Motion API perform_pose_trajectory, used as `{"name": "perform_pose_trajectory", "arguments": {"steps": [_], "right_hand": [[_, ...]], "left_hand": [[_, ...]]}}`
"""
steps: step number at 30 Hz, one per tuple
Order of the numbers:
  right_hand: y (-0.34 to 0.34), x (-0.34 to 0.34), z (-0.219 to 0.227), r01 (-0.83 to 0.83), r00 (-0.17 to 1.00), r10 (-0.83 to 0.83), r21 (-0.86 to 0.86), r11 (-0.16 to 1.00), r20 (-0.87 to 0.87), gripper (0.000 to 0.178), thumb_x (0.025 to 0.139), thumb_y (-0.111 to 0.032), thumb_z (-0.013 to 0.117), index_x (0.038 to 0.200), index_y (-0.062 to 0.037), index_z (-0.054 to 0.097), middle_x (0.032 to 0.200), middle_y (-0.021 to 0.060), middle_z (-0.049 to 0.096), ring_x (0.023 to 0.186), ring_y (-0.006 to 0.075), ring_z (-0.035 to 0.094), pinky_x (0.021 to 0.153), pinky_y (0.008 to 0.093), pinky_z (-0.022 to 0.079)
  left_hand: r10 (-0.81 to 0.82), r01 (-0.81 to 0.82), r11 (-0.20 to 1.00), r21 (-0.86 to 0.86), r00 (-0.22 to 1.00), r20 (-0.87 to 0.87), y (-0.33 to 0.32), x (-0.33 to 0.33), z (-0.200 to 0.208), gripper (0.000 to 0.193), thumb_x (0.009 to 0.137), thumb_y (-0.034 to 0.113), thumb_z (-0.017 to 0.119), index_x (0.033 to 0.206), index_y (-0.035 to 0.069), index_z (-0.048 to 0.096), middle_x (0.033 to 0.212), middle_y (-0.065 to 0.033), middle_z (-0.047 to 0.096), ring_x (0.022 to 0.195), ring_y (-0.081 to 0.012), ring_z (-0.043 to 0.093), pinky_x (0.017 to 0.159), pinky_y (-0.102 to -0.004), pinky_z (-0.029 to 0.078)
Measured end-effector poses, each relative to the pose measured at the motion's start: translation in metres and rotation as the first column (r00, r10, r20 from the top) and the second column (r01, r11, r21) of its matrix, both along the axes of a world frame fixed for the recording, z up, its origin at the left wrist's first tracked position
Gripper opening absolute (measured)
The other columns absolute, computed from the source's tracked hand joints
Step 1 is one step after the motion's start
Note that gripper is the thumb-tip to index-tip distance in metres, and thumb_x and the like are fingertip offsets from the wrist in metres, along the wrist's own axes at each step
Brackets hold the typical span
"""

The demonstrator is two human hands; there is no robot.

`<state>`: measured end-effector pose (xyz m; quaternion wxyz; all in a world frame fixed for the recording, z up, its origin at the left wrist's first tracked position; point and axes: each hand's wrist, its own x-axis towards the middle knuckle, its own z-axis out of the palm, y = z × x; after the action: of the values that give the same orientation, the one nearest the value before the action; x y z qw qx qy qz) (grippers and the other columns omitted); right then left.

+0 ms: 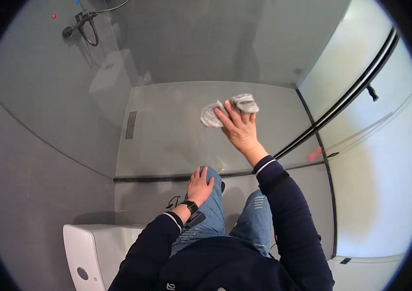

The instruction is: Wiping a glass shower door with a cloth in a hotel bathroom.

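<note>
A crumpled grey cloth (212, 116) is in my right hand (241, 132), stretched out over the shower floor (167, 126). My fingers press on the cloth's middle, and its folds stick out on both sides of them. Whether the cloth touches the floor I cannot tell. On my bent left knee rests my left hand (199, 188), fingers spread over the blue jeans (215, 218); nothing is in it. A dark watch (190, 207) is on that wrist.
A dark threshold strip (152, 179) crosses in front of my knees. To the right stand black-framed glass doors (356, 97). A long drain cover (131, 125) lies at the shower's left. The white toilet (81, 242) is at lower left, a black hand shower (82, 22) at upper left.
</note>
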<state>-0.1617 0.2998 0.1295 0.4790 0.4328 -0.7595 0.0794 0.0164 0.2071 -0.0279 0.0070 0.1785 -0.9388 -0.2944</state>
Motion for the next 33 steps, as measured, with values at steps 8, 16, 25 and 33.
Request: {"name": "perform_pose_trajectory", "arguments": {"steps": [8,16,25,33], "right_hand": [[0.007,0.020,-0.008,-0.044,0.998,0.037,0.169,0.985,0.044,0.060,0.069,-0.021,0.068,0.127,-0.0269,0.052,0.135,-0.0017,0.043,0.119,0.0204,0.038,0.100,0.0440,0.028],[0.011,0.025,0.015,-0.088,0.995,0.073,0.255,0.963,0.069,0.062,0.074,-0.018,0.059,0.134,-0.0285,0.047,0.137,-0.0105,0.043,0.113,0.0108,0.043,0.101,0.0393,0.031],[-0.009,0.015,0.082,-0.210,0.977,0.212,0.062,0.976,-0.015,0.061,0.075,-0.023,0.059,0.134,-0.0253,0.045,0.135,-0.0093,0.045,0.121,0.0126,0.040,0.106,0.0370,0.028],[-0.011,0.014,0.113,-0.320,0.947,0.315,-0.175,0.931,-0.053,0.051,0.078,-0.014,0.062,0.128,-0.0127,0.050,0.129,-0.0008,0.052,0.112,0.0145,0.049,0.097,0.0324,0.035]], "left_hand": [[-0.091,0.089,0.996,-0.025,0.992,-0.086,0.012,-0.001,-0.011,0.056,0.087,0.036,0.053,0.133,0.007,0.040,0.135,-0.0234,0.041,0.122,-0.0392,0.042,0.101,-0.0452,0.036],[-0.153,0.198,0.979,0.054,0.881,-0.448,0.009,-0.016,0.046,0.045,0.085,0.014,0.056,0.128,0.004,0.046,0.127,-0.0206,0.047,0.116,-0.0379,0.045,0.098,-0.0425,0.038],[-0.123,0.119,0.989,-0.083,0.393,-0.911,0.006,-0.064,0.181,0.039,0.082,-0.001,0.053,0.120,0.001,0.047,0.125,-0.0198,0.043,0.115,-0.0342,0.044,0.100,-0.0419,0.035],[-0.279,-0.107,0.948,-0.301,0.181,-0.943,0.002,-0.078,0.228,0.041,0.080,-0.002,0.051,0.120,0.004,0.049,0.131,-0.0198,0.041,0.119,-0.0360,0.040,0.102,-0.0455,0.033]]}}
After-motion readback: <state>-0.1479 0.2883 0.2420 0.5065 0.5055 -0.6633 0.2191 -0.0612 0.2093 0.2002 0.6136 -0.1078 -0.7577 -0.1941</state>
